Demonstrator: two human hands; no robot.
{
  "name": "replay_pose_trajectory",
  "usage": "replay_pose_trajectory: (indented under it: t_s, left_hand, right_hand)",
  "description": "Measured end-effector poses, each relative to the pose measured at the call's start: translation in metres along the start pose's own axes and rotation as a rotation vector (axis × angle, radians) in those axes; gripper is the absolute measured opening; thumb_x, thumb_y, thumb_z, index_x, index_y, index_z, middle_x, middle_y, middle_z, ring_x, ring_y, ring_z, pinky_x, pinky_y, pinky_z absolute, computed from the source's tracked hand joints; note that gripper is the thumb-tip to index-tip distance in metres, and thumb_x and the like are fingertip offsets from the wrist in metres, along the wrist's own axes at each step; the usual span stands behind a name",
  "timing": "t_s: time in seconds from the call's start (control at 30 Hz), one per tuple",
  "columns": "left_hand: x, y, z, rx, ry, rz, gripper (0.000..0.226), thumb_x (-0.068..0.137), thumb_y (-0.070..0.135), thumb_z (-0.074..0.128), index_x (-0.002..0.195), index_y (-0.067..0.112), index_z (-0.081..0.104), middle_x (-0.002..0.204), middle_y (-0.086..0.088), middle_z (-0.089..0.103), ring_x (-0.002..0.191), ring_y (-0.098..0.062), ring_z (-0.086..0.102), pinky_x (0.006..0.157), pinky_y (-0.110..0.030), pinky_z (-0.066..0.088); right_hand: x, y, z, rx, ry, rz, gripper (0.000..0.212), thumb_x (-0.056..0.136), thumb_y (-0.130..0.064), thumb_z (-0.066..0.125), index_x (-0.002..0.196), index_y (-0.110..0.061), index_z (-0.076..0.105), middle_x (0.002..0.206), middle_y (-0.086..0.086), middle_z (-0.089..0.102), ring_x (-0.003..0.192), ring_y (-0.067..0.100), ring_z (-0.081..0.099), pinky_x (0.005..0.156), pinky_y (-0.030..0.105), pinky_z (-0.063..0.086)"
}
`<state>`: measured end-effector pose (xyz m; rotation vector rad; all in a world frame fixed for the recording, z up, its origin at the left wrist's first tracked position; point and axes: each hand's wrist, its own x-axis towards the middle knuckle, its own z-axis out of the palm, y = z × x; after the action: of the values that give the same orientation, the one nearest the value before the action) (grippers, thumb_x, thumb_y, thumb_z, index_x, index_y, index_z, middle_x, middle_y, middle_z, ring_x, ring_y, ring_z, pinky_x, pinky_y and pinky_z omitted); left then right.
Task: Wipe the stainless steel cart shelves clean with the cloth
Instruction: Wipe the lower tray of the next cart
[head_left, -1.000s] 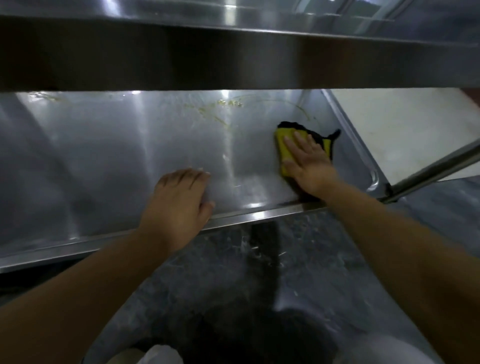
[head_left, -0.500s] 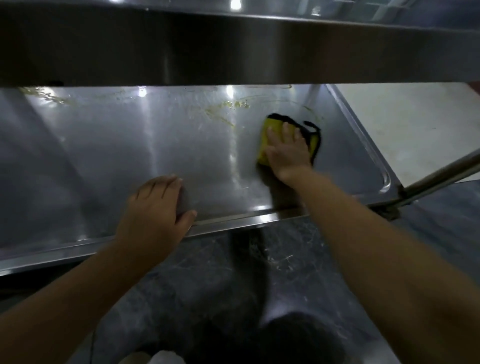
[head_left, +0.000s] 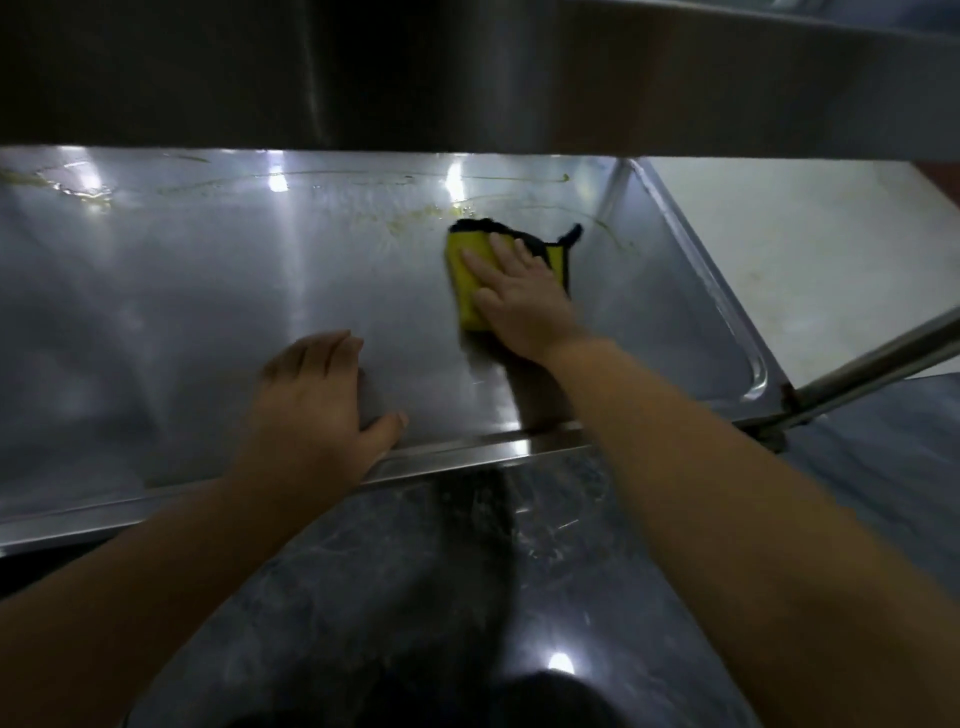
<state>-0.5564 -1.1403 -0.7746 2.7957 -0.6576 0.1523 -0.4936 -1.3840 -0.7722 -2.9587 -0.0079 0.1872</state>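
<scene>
Right hand lies flat on the yellow cloth, fingers spread and pressing it onto the lower shelf, right of centre and toward the far side. Yellowish smears sit just beyond the cloth and run off to the far left. Left hand braces on the shelf's near rim, fingers together, thumb hooked on the lip, gripping nothing. The cloth looks soft, light and folded; it will likely bunch or slip on slick steel, so a broad palm over its middle seems the best hold.
</scene>
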Motion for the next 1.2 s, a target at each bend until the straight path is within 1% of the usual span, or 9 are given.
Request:
replay_pose_trajectory:
  t_s: [0.13, 0.23, 0.33, 0.4, 0.53, 0.67, 0.87, 1.0, 1.2]
  left_hand:
    - [0.020, 0.017, 0.009, 0.076, -0.043, 0.093, 0.076, 0.070, 0.056, 0.041, 0.120, 0.001, 0.057, 0.120, -0.019, 0.058, 0.108, -0.039, 0.055, 0.094, -0.038, 0.025]
    - [0.028, 0.018, 0.010, 0.068, -0.021, 0.117, 0.074, 0.072, 0.054, 0.041, 0.121, 0.001, 0.056, 0.121, -0.019, 0.057, 0.110, -0.039, 0.053, 0.096, -0.039, 0.023]
    - [0.025, 0.008, 0.007, 0.055, -0.007, 0.100, 0.072, 0.074, 0.052, 0.042, 0.120, -0.001, 0.057, 0.121, -0.021, 0.057, 0.109, -0.040, 0.054, 0.097, -0.040, 0.024]
    - [0.020, -0.003, 0.004, 0.051, -0.006, 0.075, 0.072, 0.074, 0.052, 0.042, 0.120, -0.001, 0.058, 0.120, -0.021, 0.058, 0.109, -0.040, 0.053, 0.097, -0.041, 0.026]
    - [0.007, -0.030, -0.003, 0.061, 0.023, 0.016, 0.071, 0.072, 0.051, 0.044, 0.117, -0.002, 0.058, 0.117, -0.022, 0.059, 0.106, -0.039, 0.052, 0.091, -0.042, 0.031]
    - [-0.007, -0.058, -0.014, 0.060, 0.003, -0.093, 0.073, 0.071, 0.051, 0.044, 0.118, -0.003, 0.057, 0.116, -0.024, 0.059, 0.105, -0.041, 0.052, 0.090, -0.048, 0.040]
    - [-0.033, -0.096, -0.036, 0.035, -0.004, -0.337, 0.085, 0.067, 0.055, 0.048, 0.133, 0.002, 0.046, 0.133, -0.021, 0.050, 0.122, -0.041, 0.042, 0.103, -0.049, 0.031]
    - [-0.049, -0.101, -0.039, 0.019, -0.016, -0.430, 0.079, 0.077, 0.039, 0.072, 0.137, 0.000, 0.040, 0.136, -0.023, 0.044, 0.124, -0.041, 0.037, 0.106, -0.049, 0.027]
    - [-0.013, -0.063, -0.023, -0.020, -0.035, -0.271, 0.075, 0.076, 0.052, 0.051, 0.127, -0.004, 0.049, 0.121, -0.025, 0.054, 0.109, -0.043, 0.050, 0.096, -0.048, 0.036]
  right_hand:
    - [-0.022, 0.093, -0.017, -0.086, -0.003, 0.075, 0.061, 0.092, -0.037, 0.018, 0.141, -0.008, 0.042, 0.151, 0.024, 0.030, 0.136, 0.053, 0.026, 0.110, 0.062, 0.022]
    - [-0.032, 0.140, -0.024, -0.171, 0.049, 0.127, 0.021, 0.089, -0.016, 0.037, 0.105, -0.005, 0.045, 0.126, 0.029, 0.056, 0.106, 0.062, 0.052, 0.078, 0.075, 0.042]
    - [-0.029, 0.148, -0.031, -0.215, 0.036, 0.423, 0.048, 0.100, -0.028, 0.033, 0.147, -0.016, 0.032, 0.156, 0.017, 0.022, 0.140, 0.045, 0.019, 0.110, 0.062, 0.019]
    - [-0.019, 0.143, -0.022, -0.172, 0.051, 0.466, 0.054, 0.100, -0.038, 0.022, 0.149, -0.018, 0.029, 0.159, 0.017, 0.009, 0.142, 0.045, 0.008, 0.113, 0.061, 0.010]
    - [-0.001, 0.070, -0.005, -0.160, 0.123, 0.416, 0.057, 0.099, -0.035, 0.011, 0.153, -0.018, 0.012, 0.156, 0.026, 0.005, 0.139, 0.052, 0.011, 0.113, 0.056, 0.010]
    - [0.041, -0.027, 0.028, -0.201, 0.037, 0.118, 0.094, 0.075, -0.032, -0.035, 0.151, -0.009, 0.015, 0.156, 0.026, 0.009, 0.139, 0.055, 0.008, 0.112, 0.061, -0.002]
    - [0.058, -0.184, 0.025, -0.013, -0.089, -0.112, 0.061, 0.099, -0.038, 0.028, 0.154, -0.025, 0.005, 0.160, 0.013, -0.008, 0.145, 0.041, -0.009, 0.117, 0.048, -0.005]
    - [0.069, -0.217, 0.023, 0.095, -0.216, -0.264, 0.058, 0.099, -0.036, 0.028, 0.152, -0.037, 0.005, 0.160, 0.001, -0.012, 0.146, 0.027, -0.014, 0.116, 0.040, -0.008]
    - [0.074, -0.137, 0.012, 0.024, -0.112, -0.227, 0.055, 0.100, -0.039, 0.024, 0.151, -0.039, 0.005, 0.161, -0.002, -0.008, 0.148, 0.022, -0.007, 0.118, 0.039, -0.003]
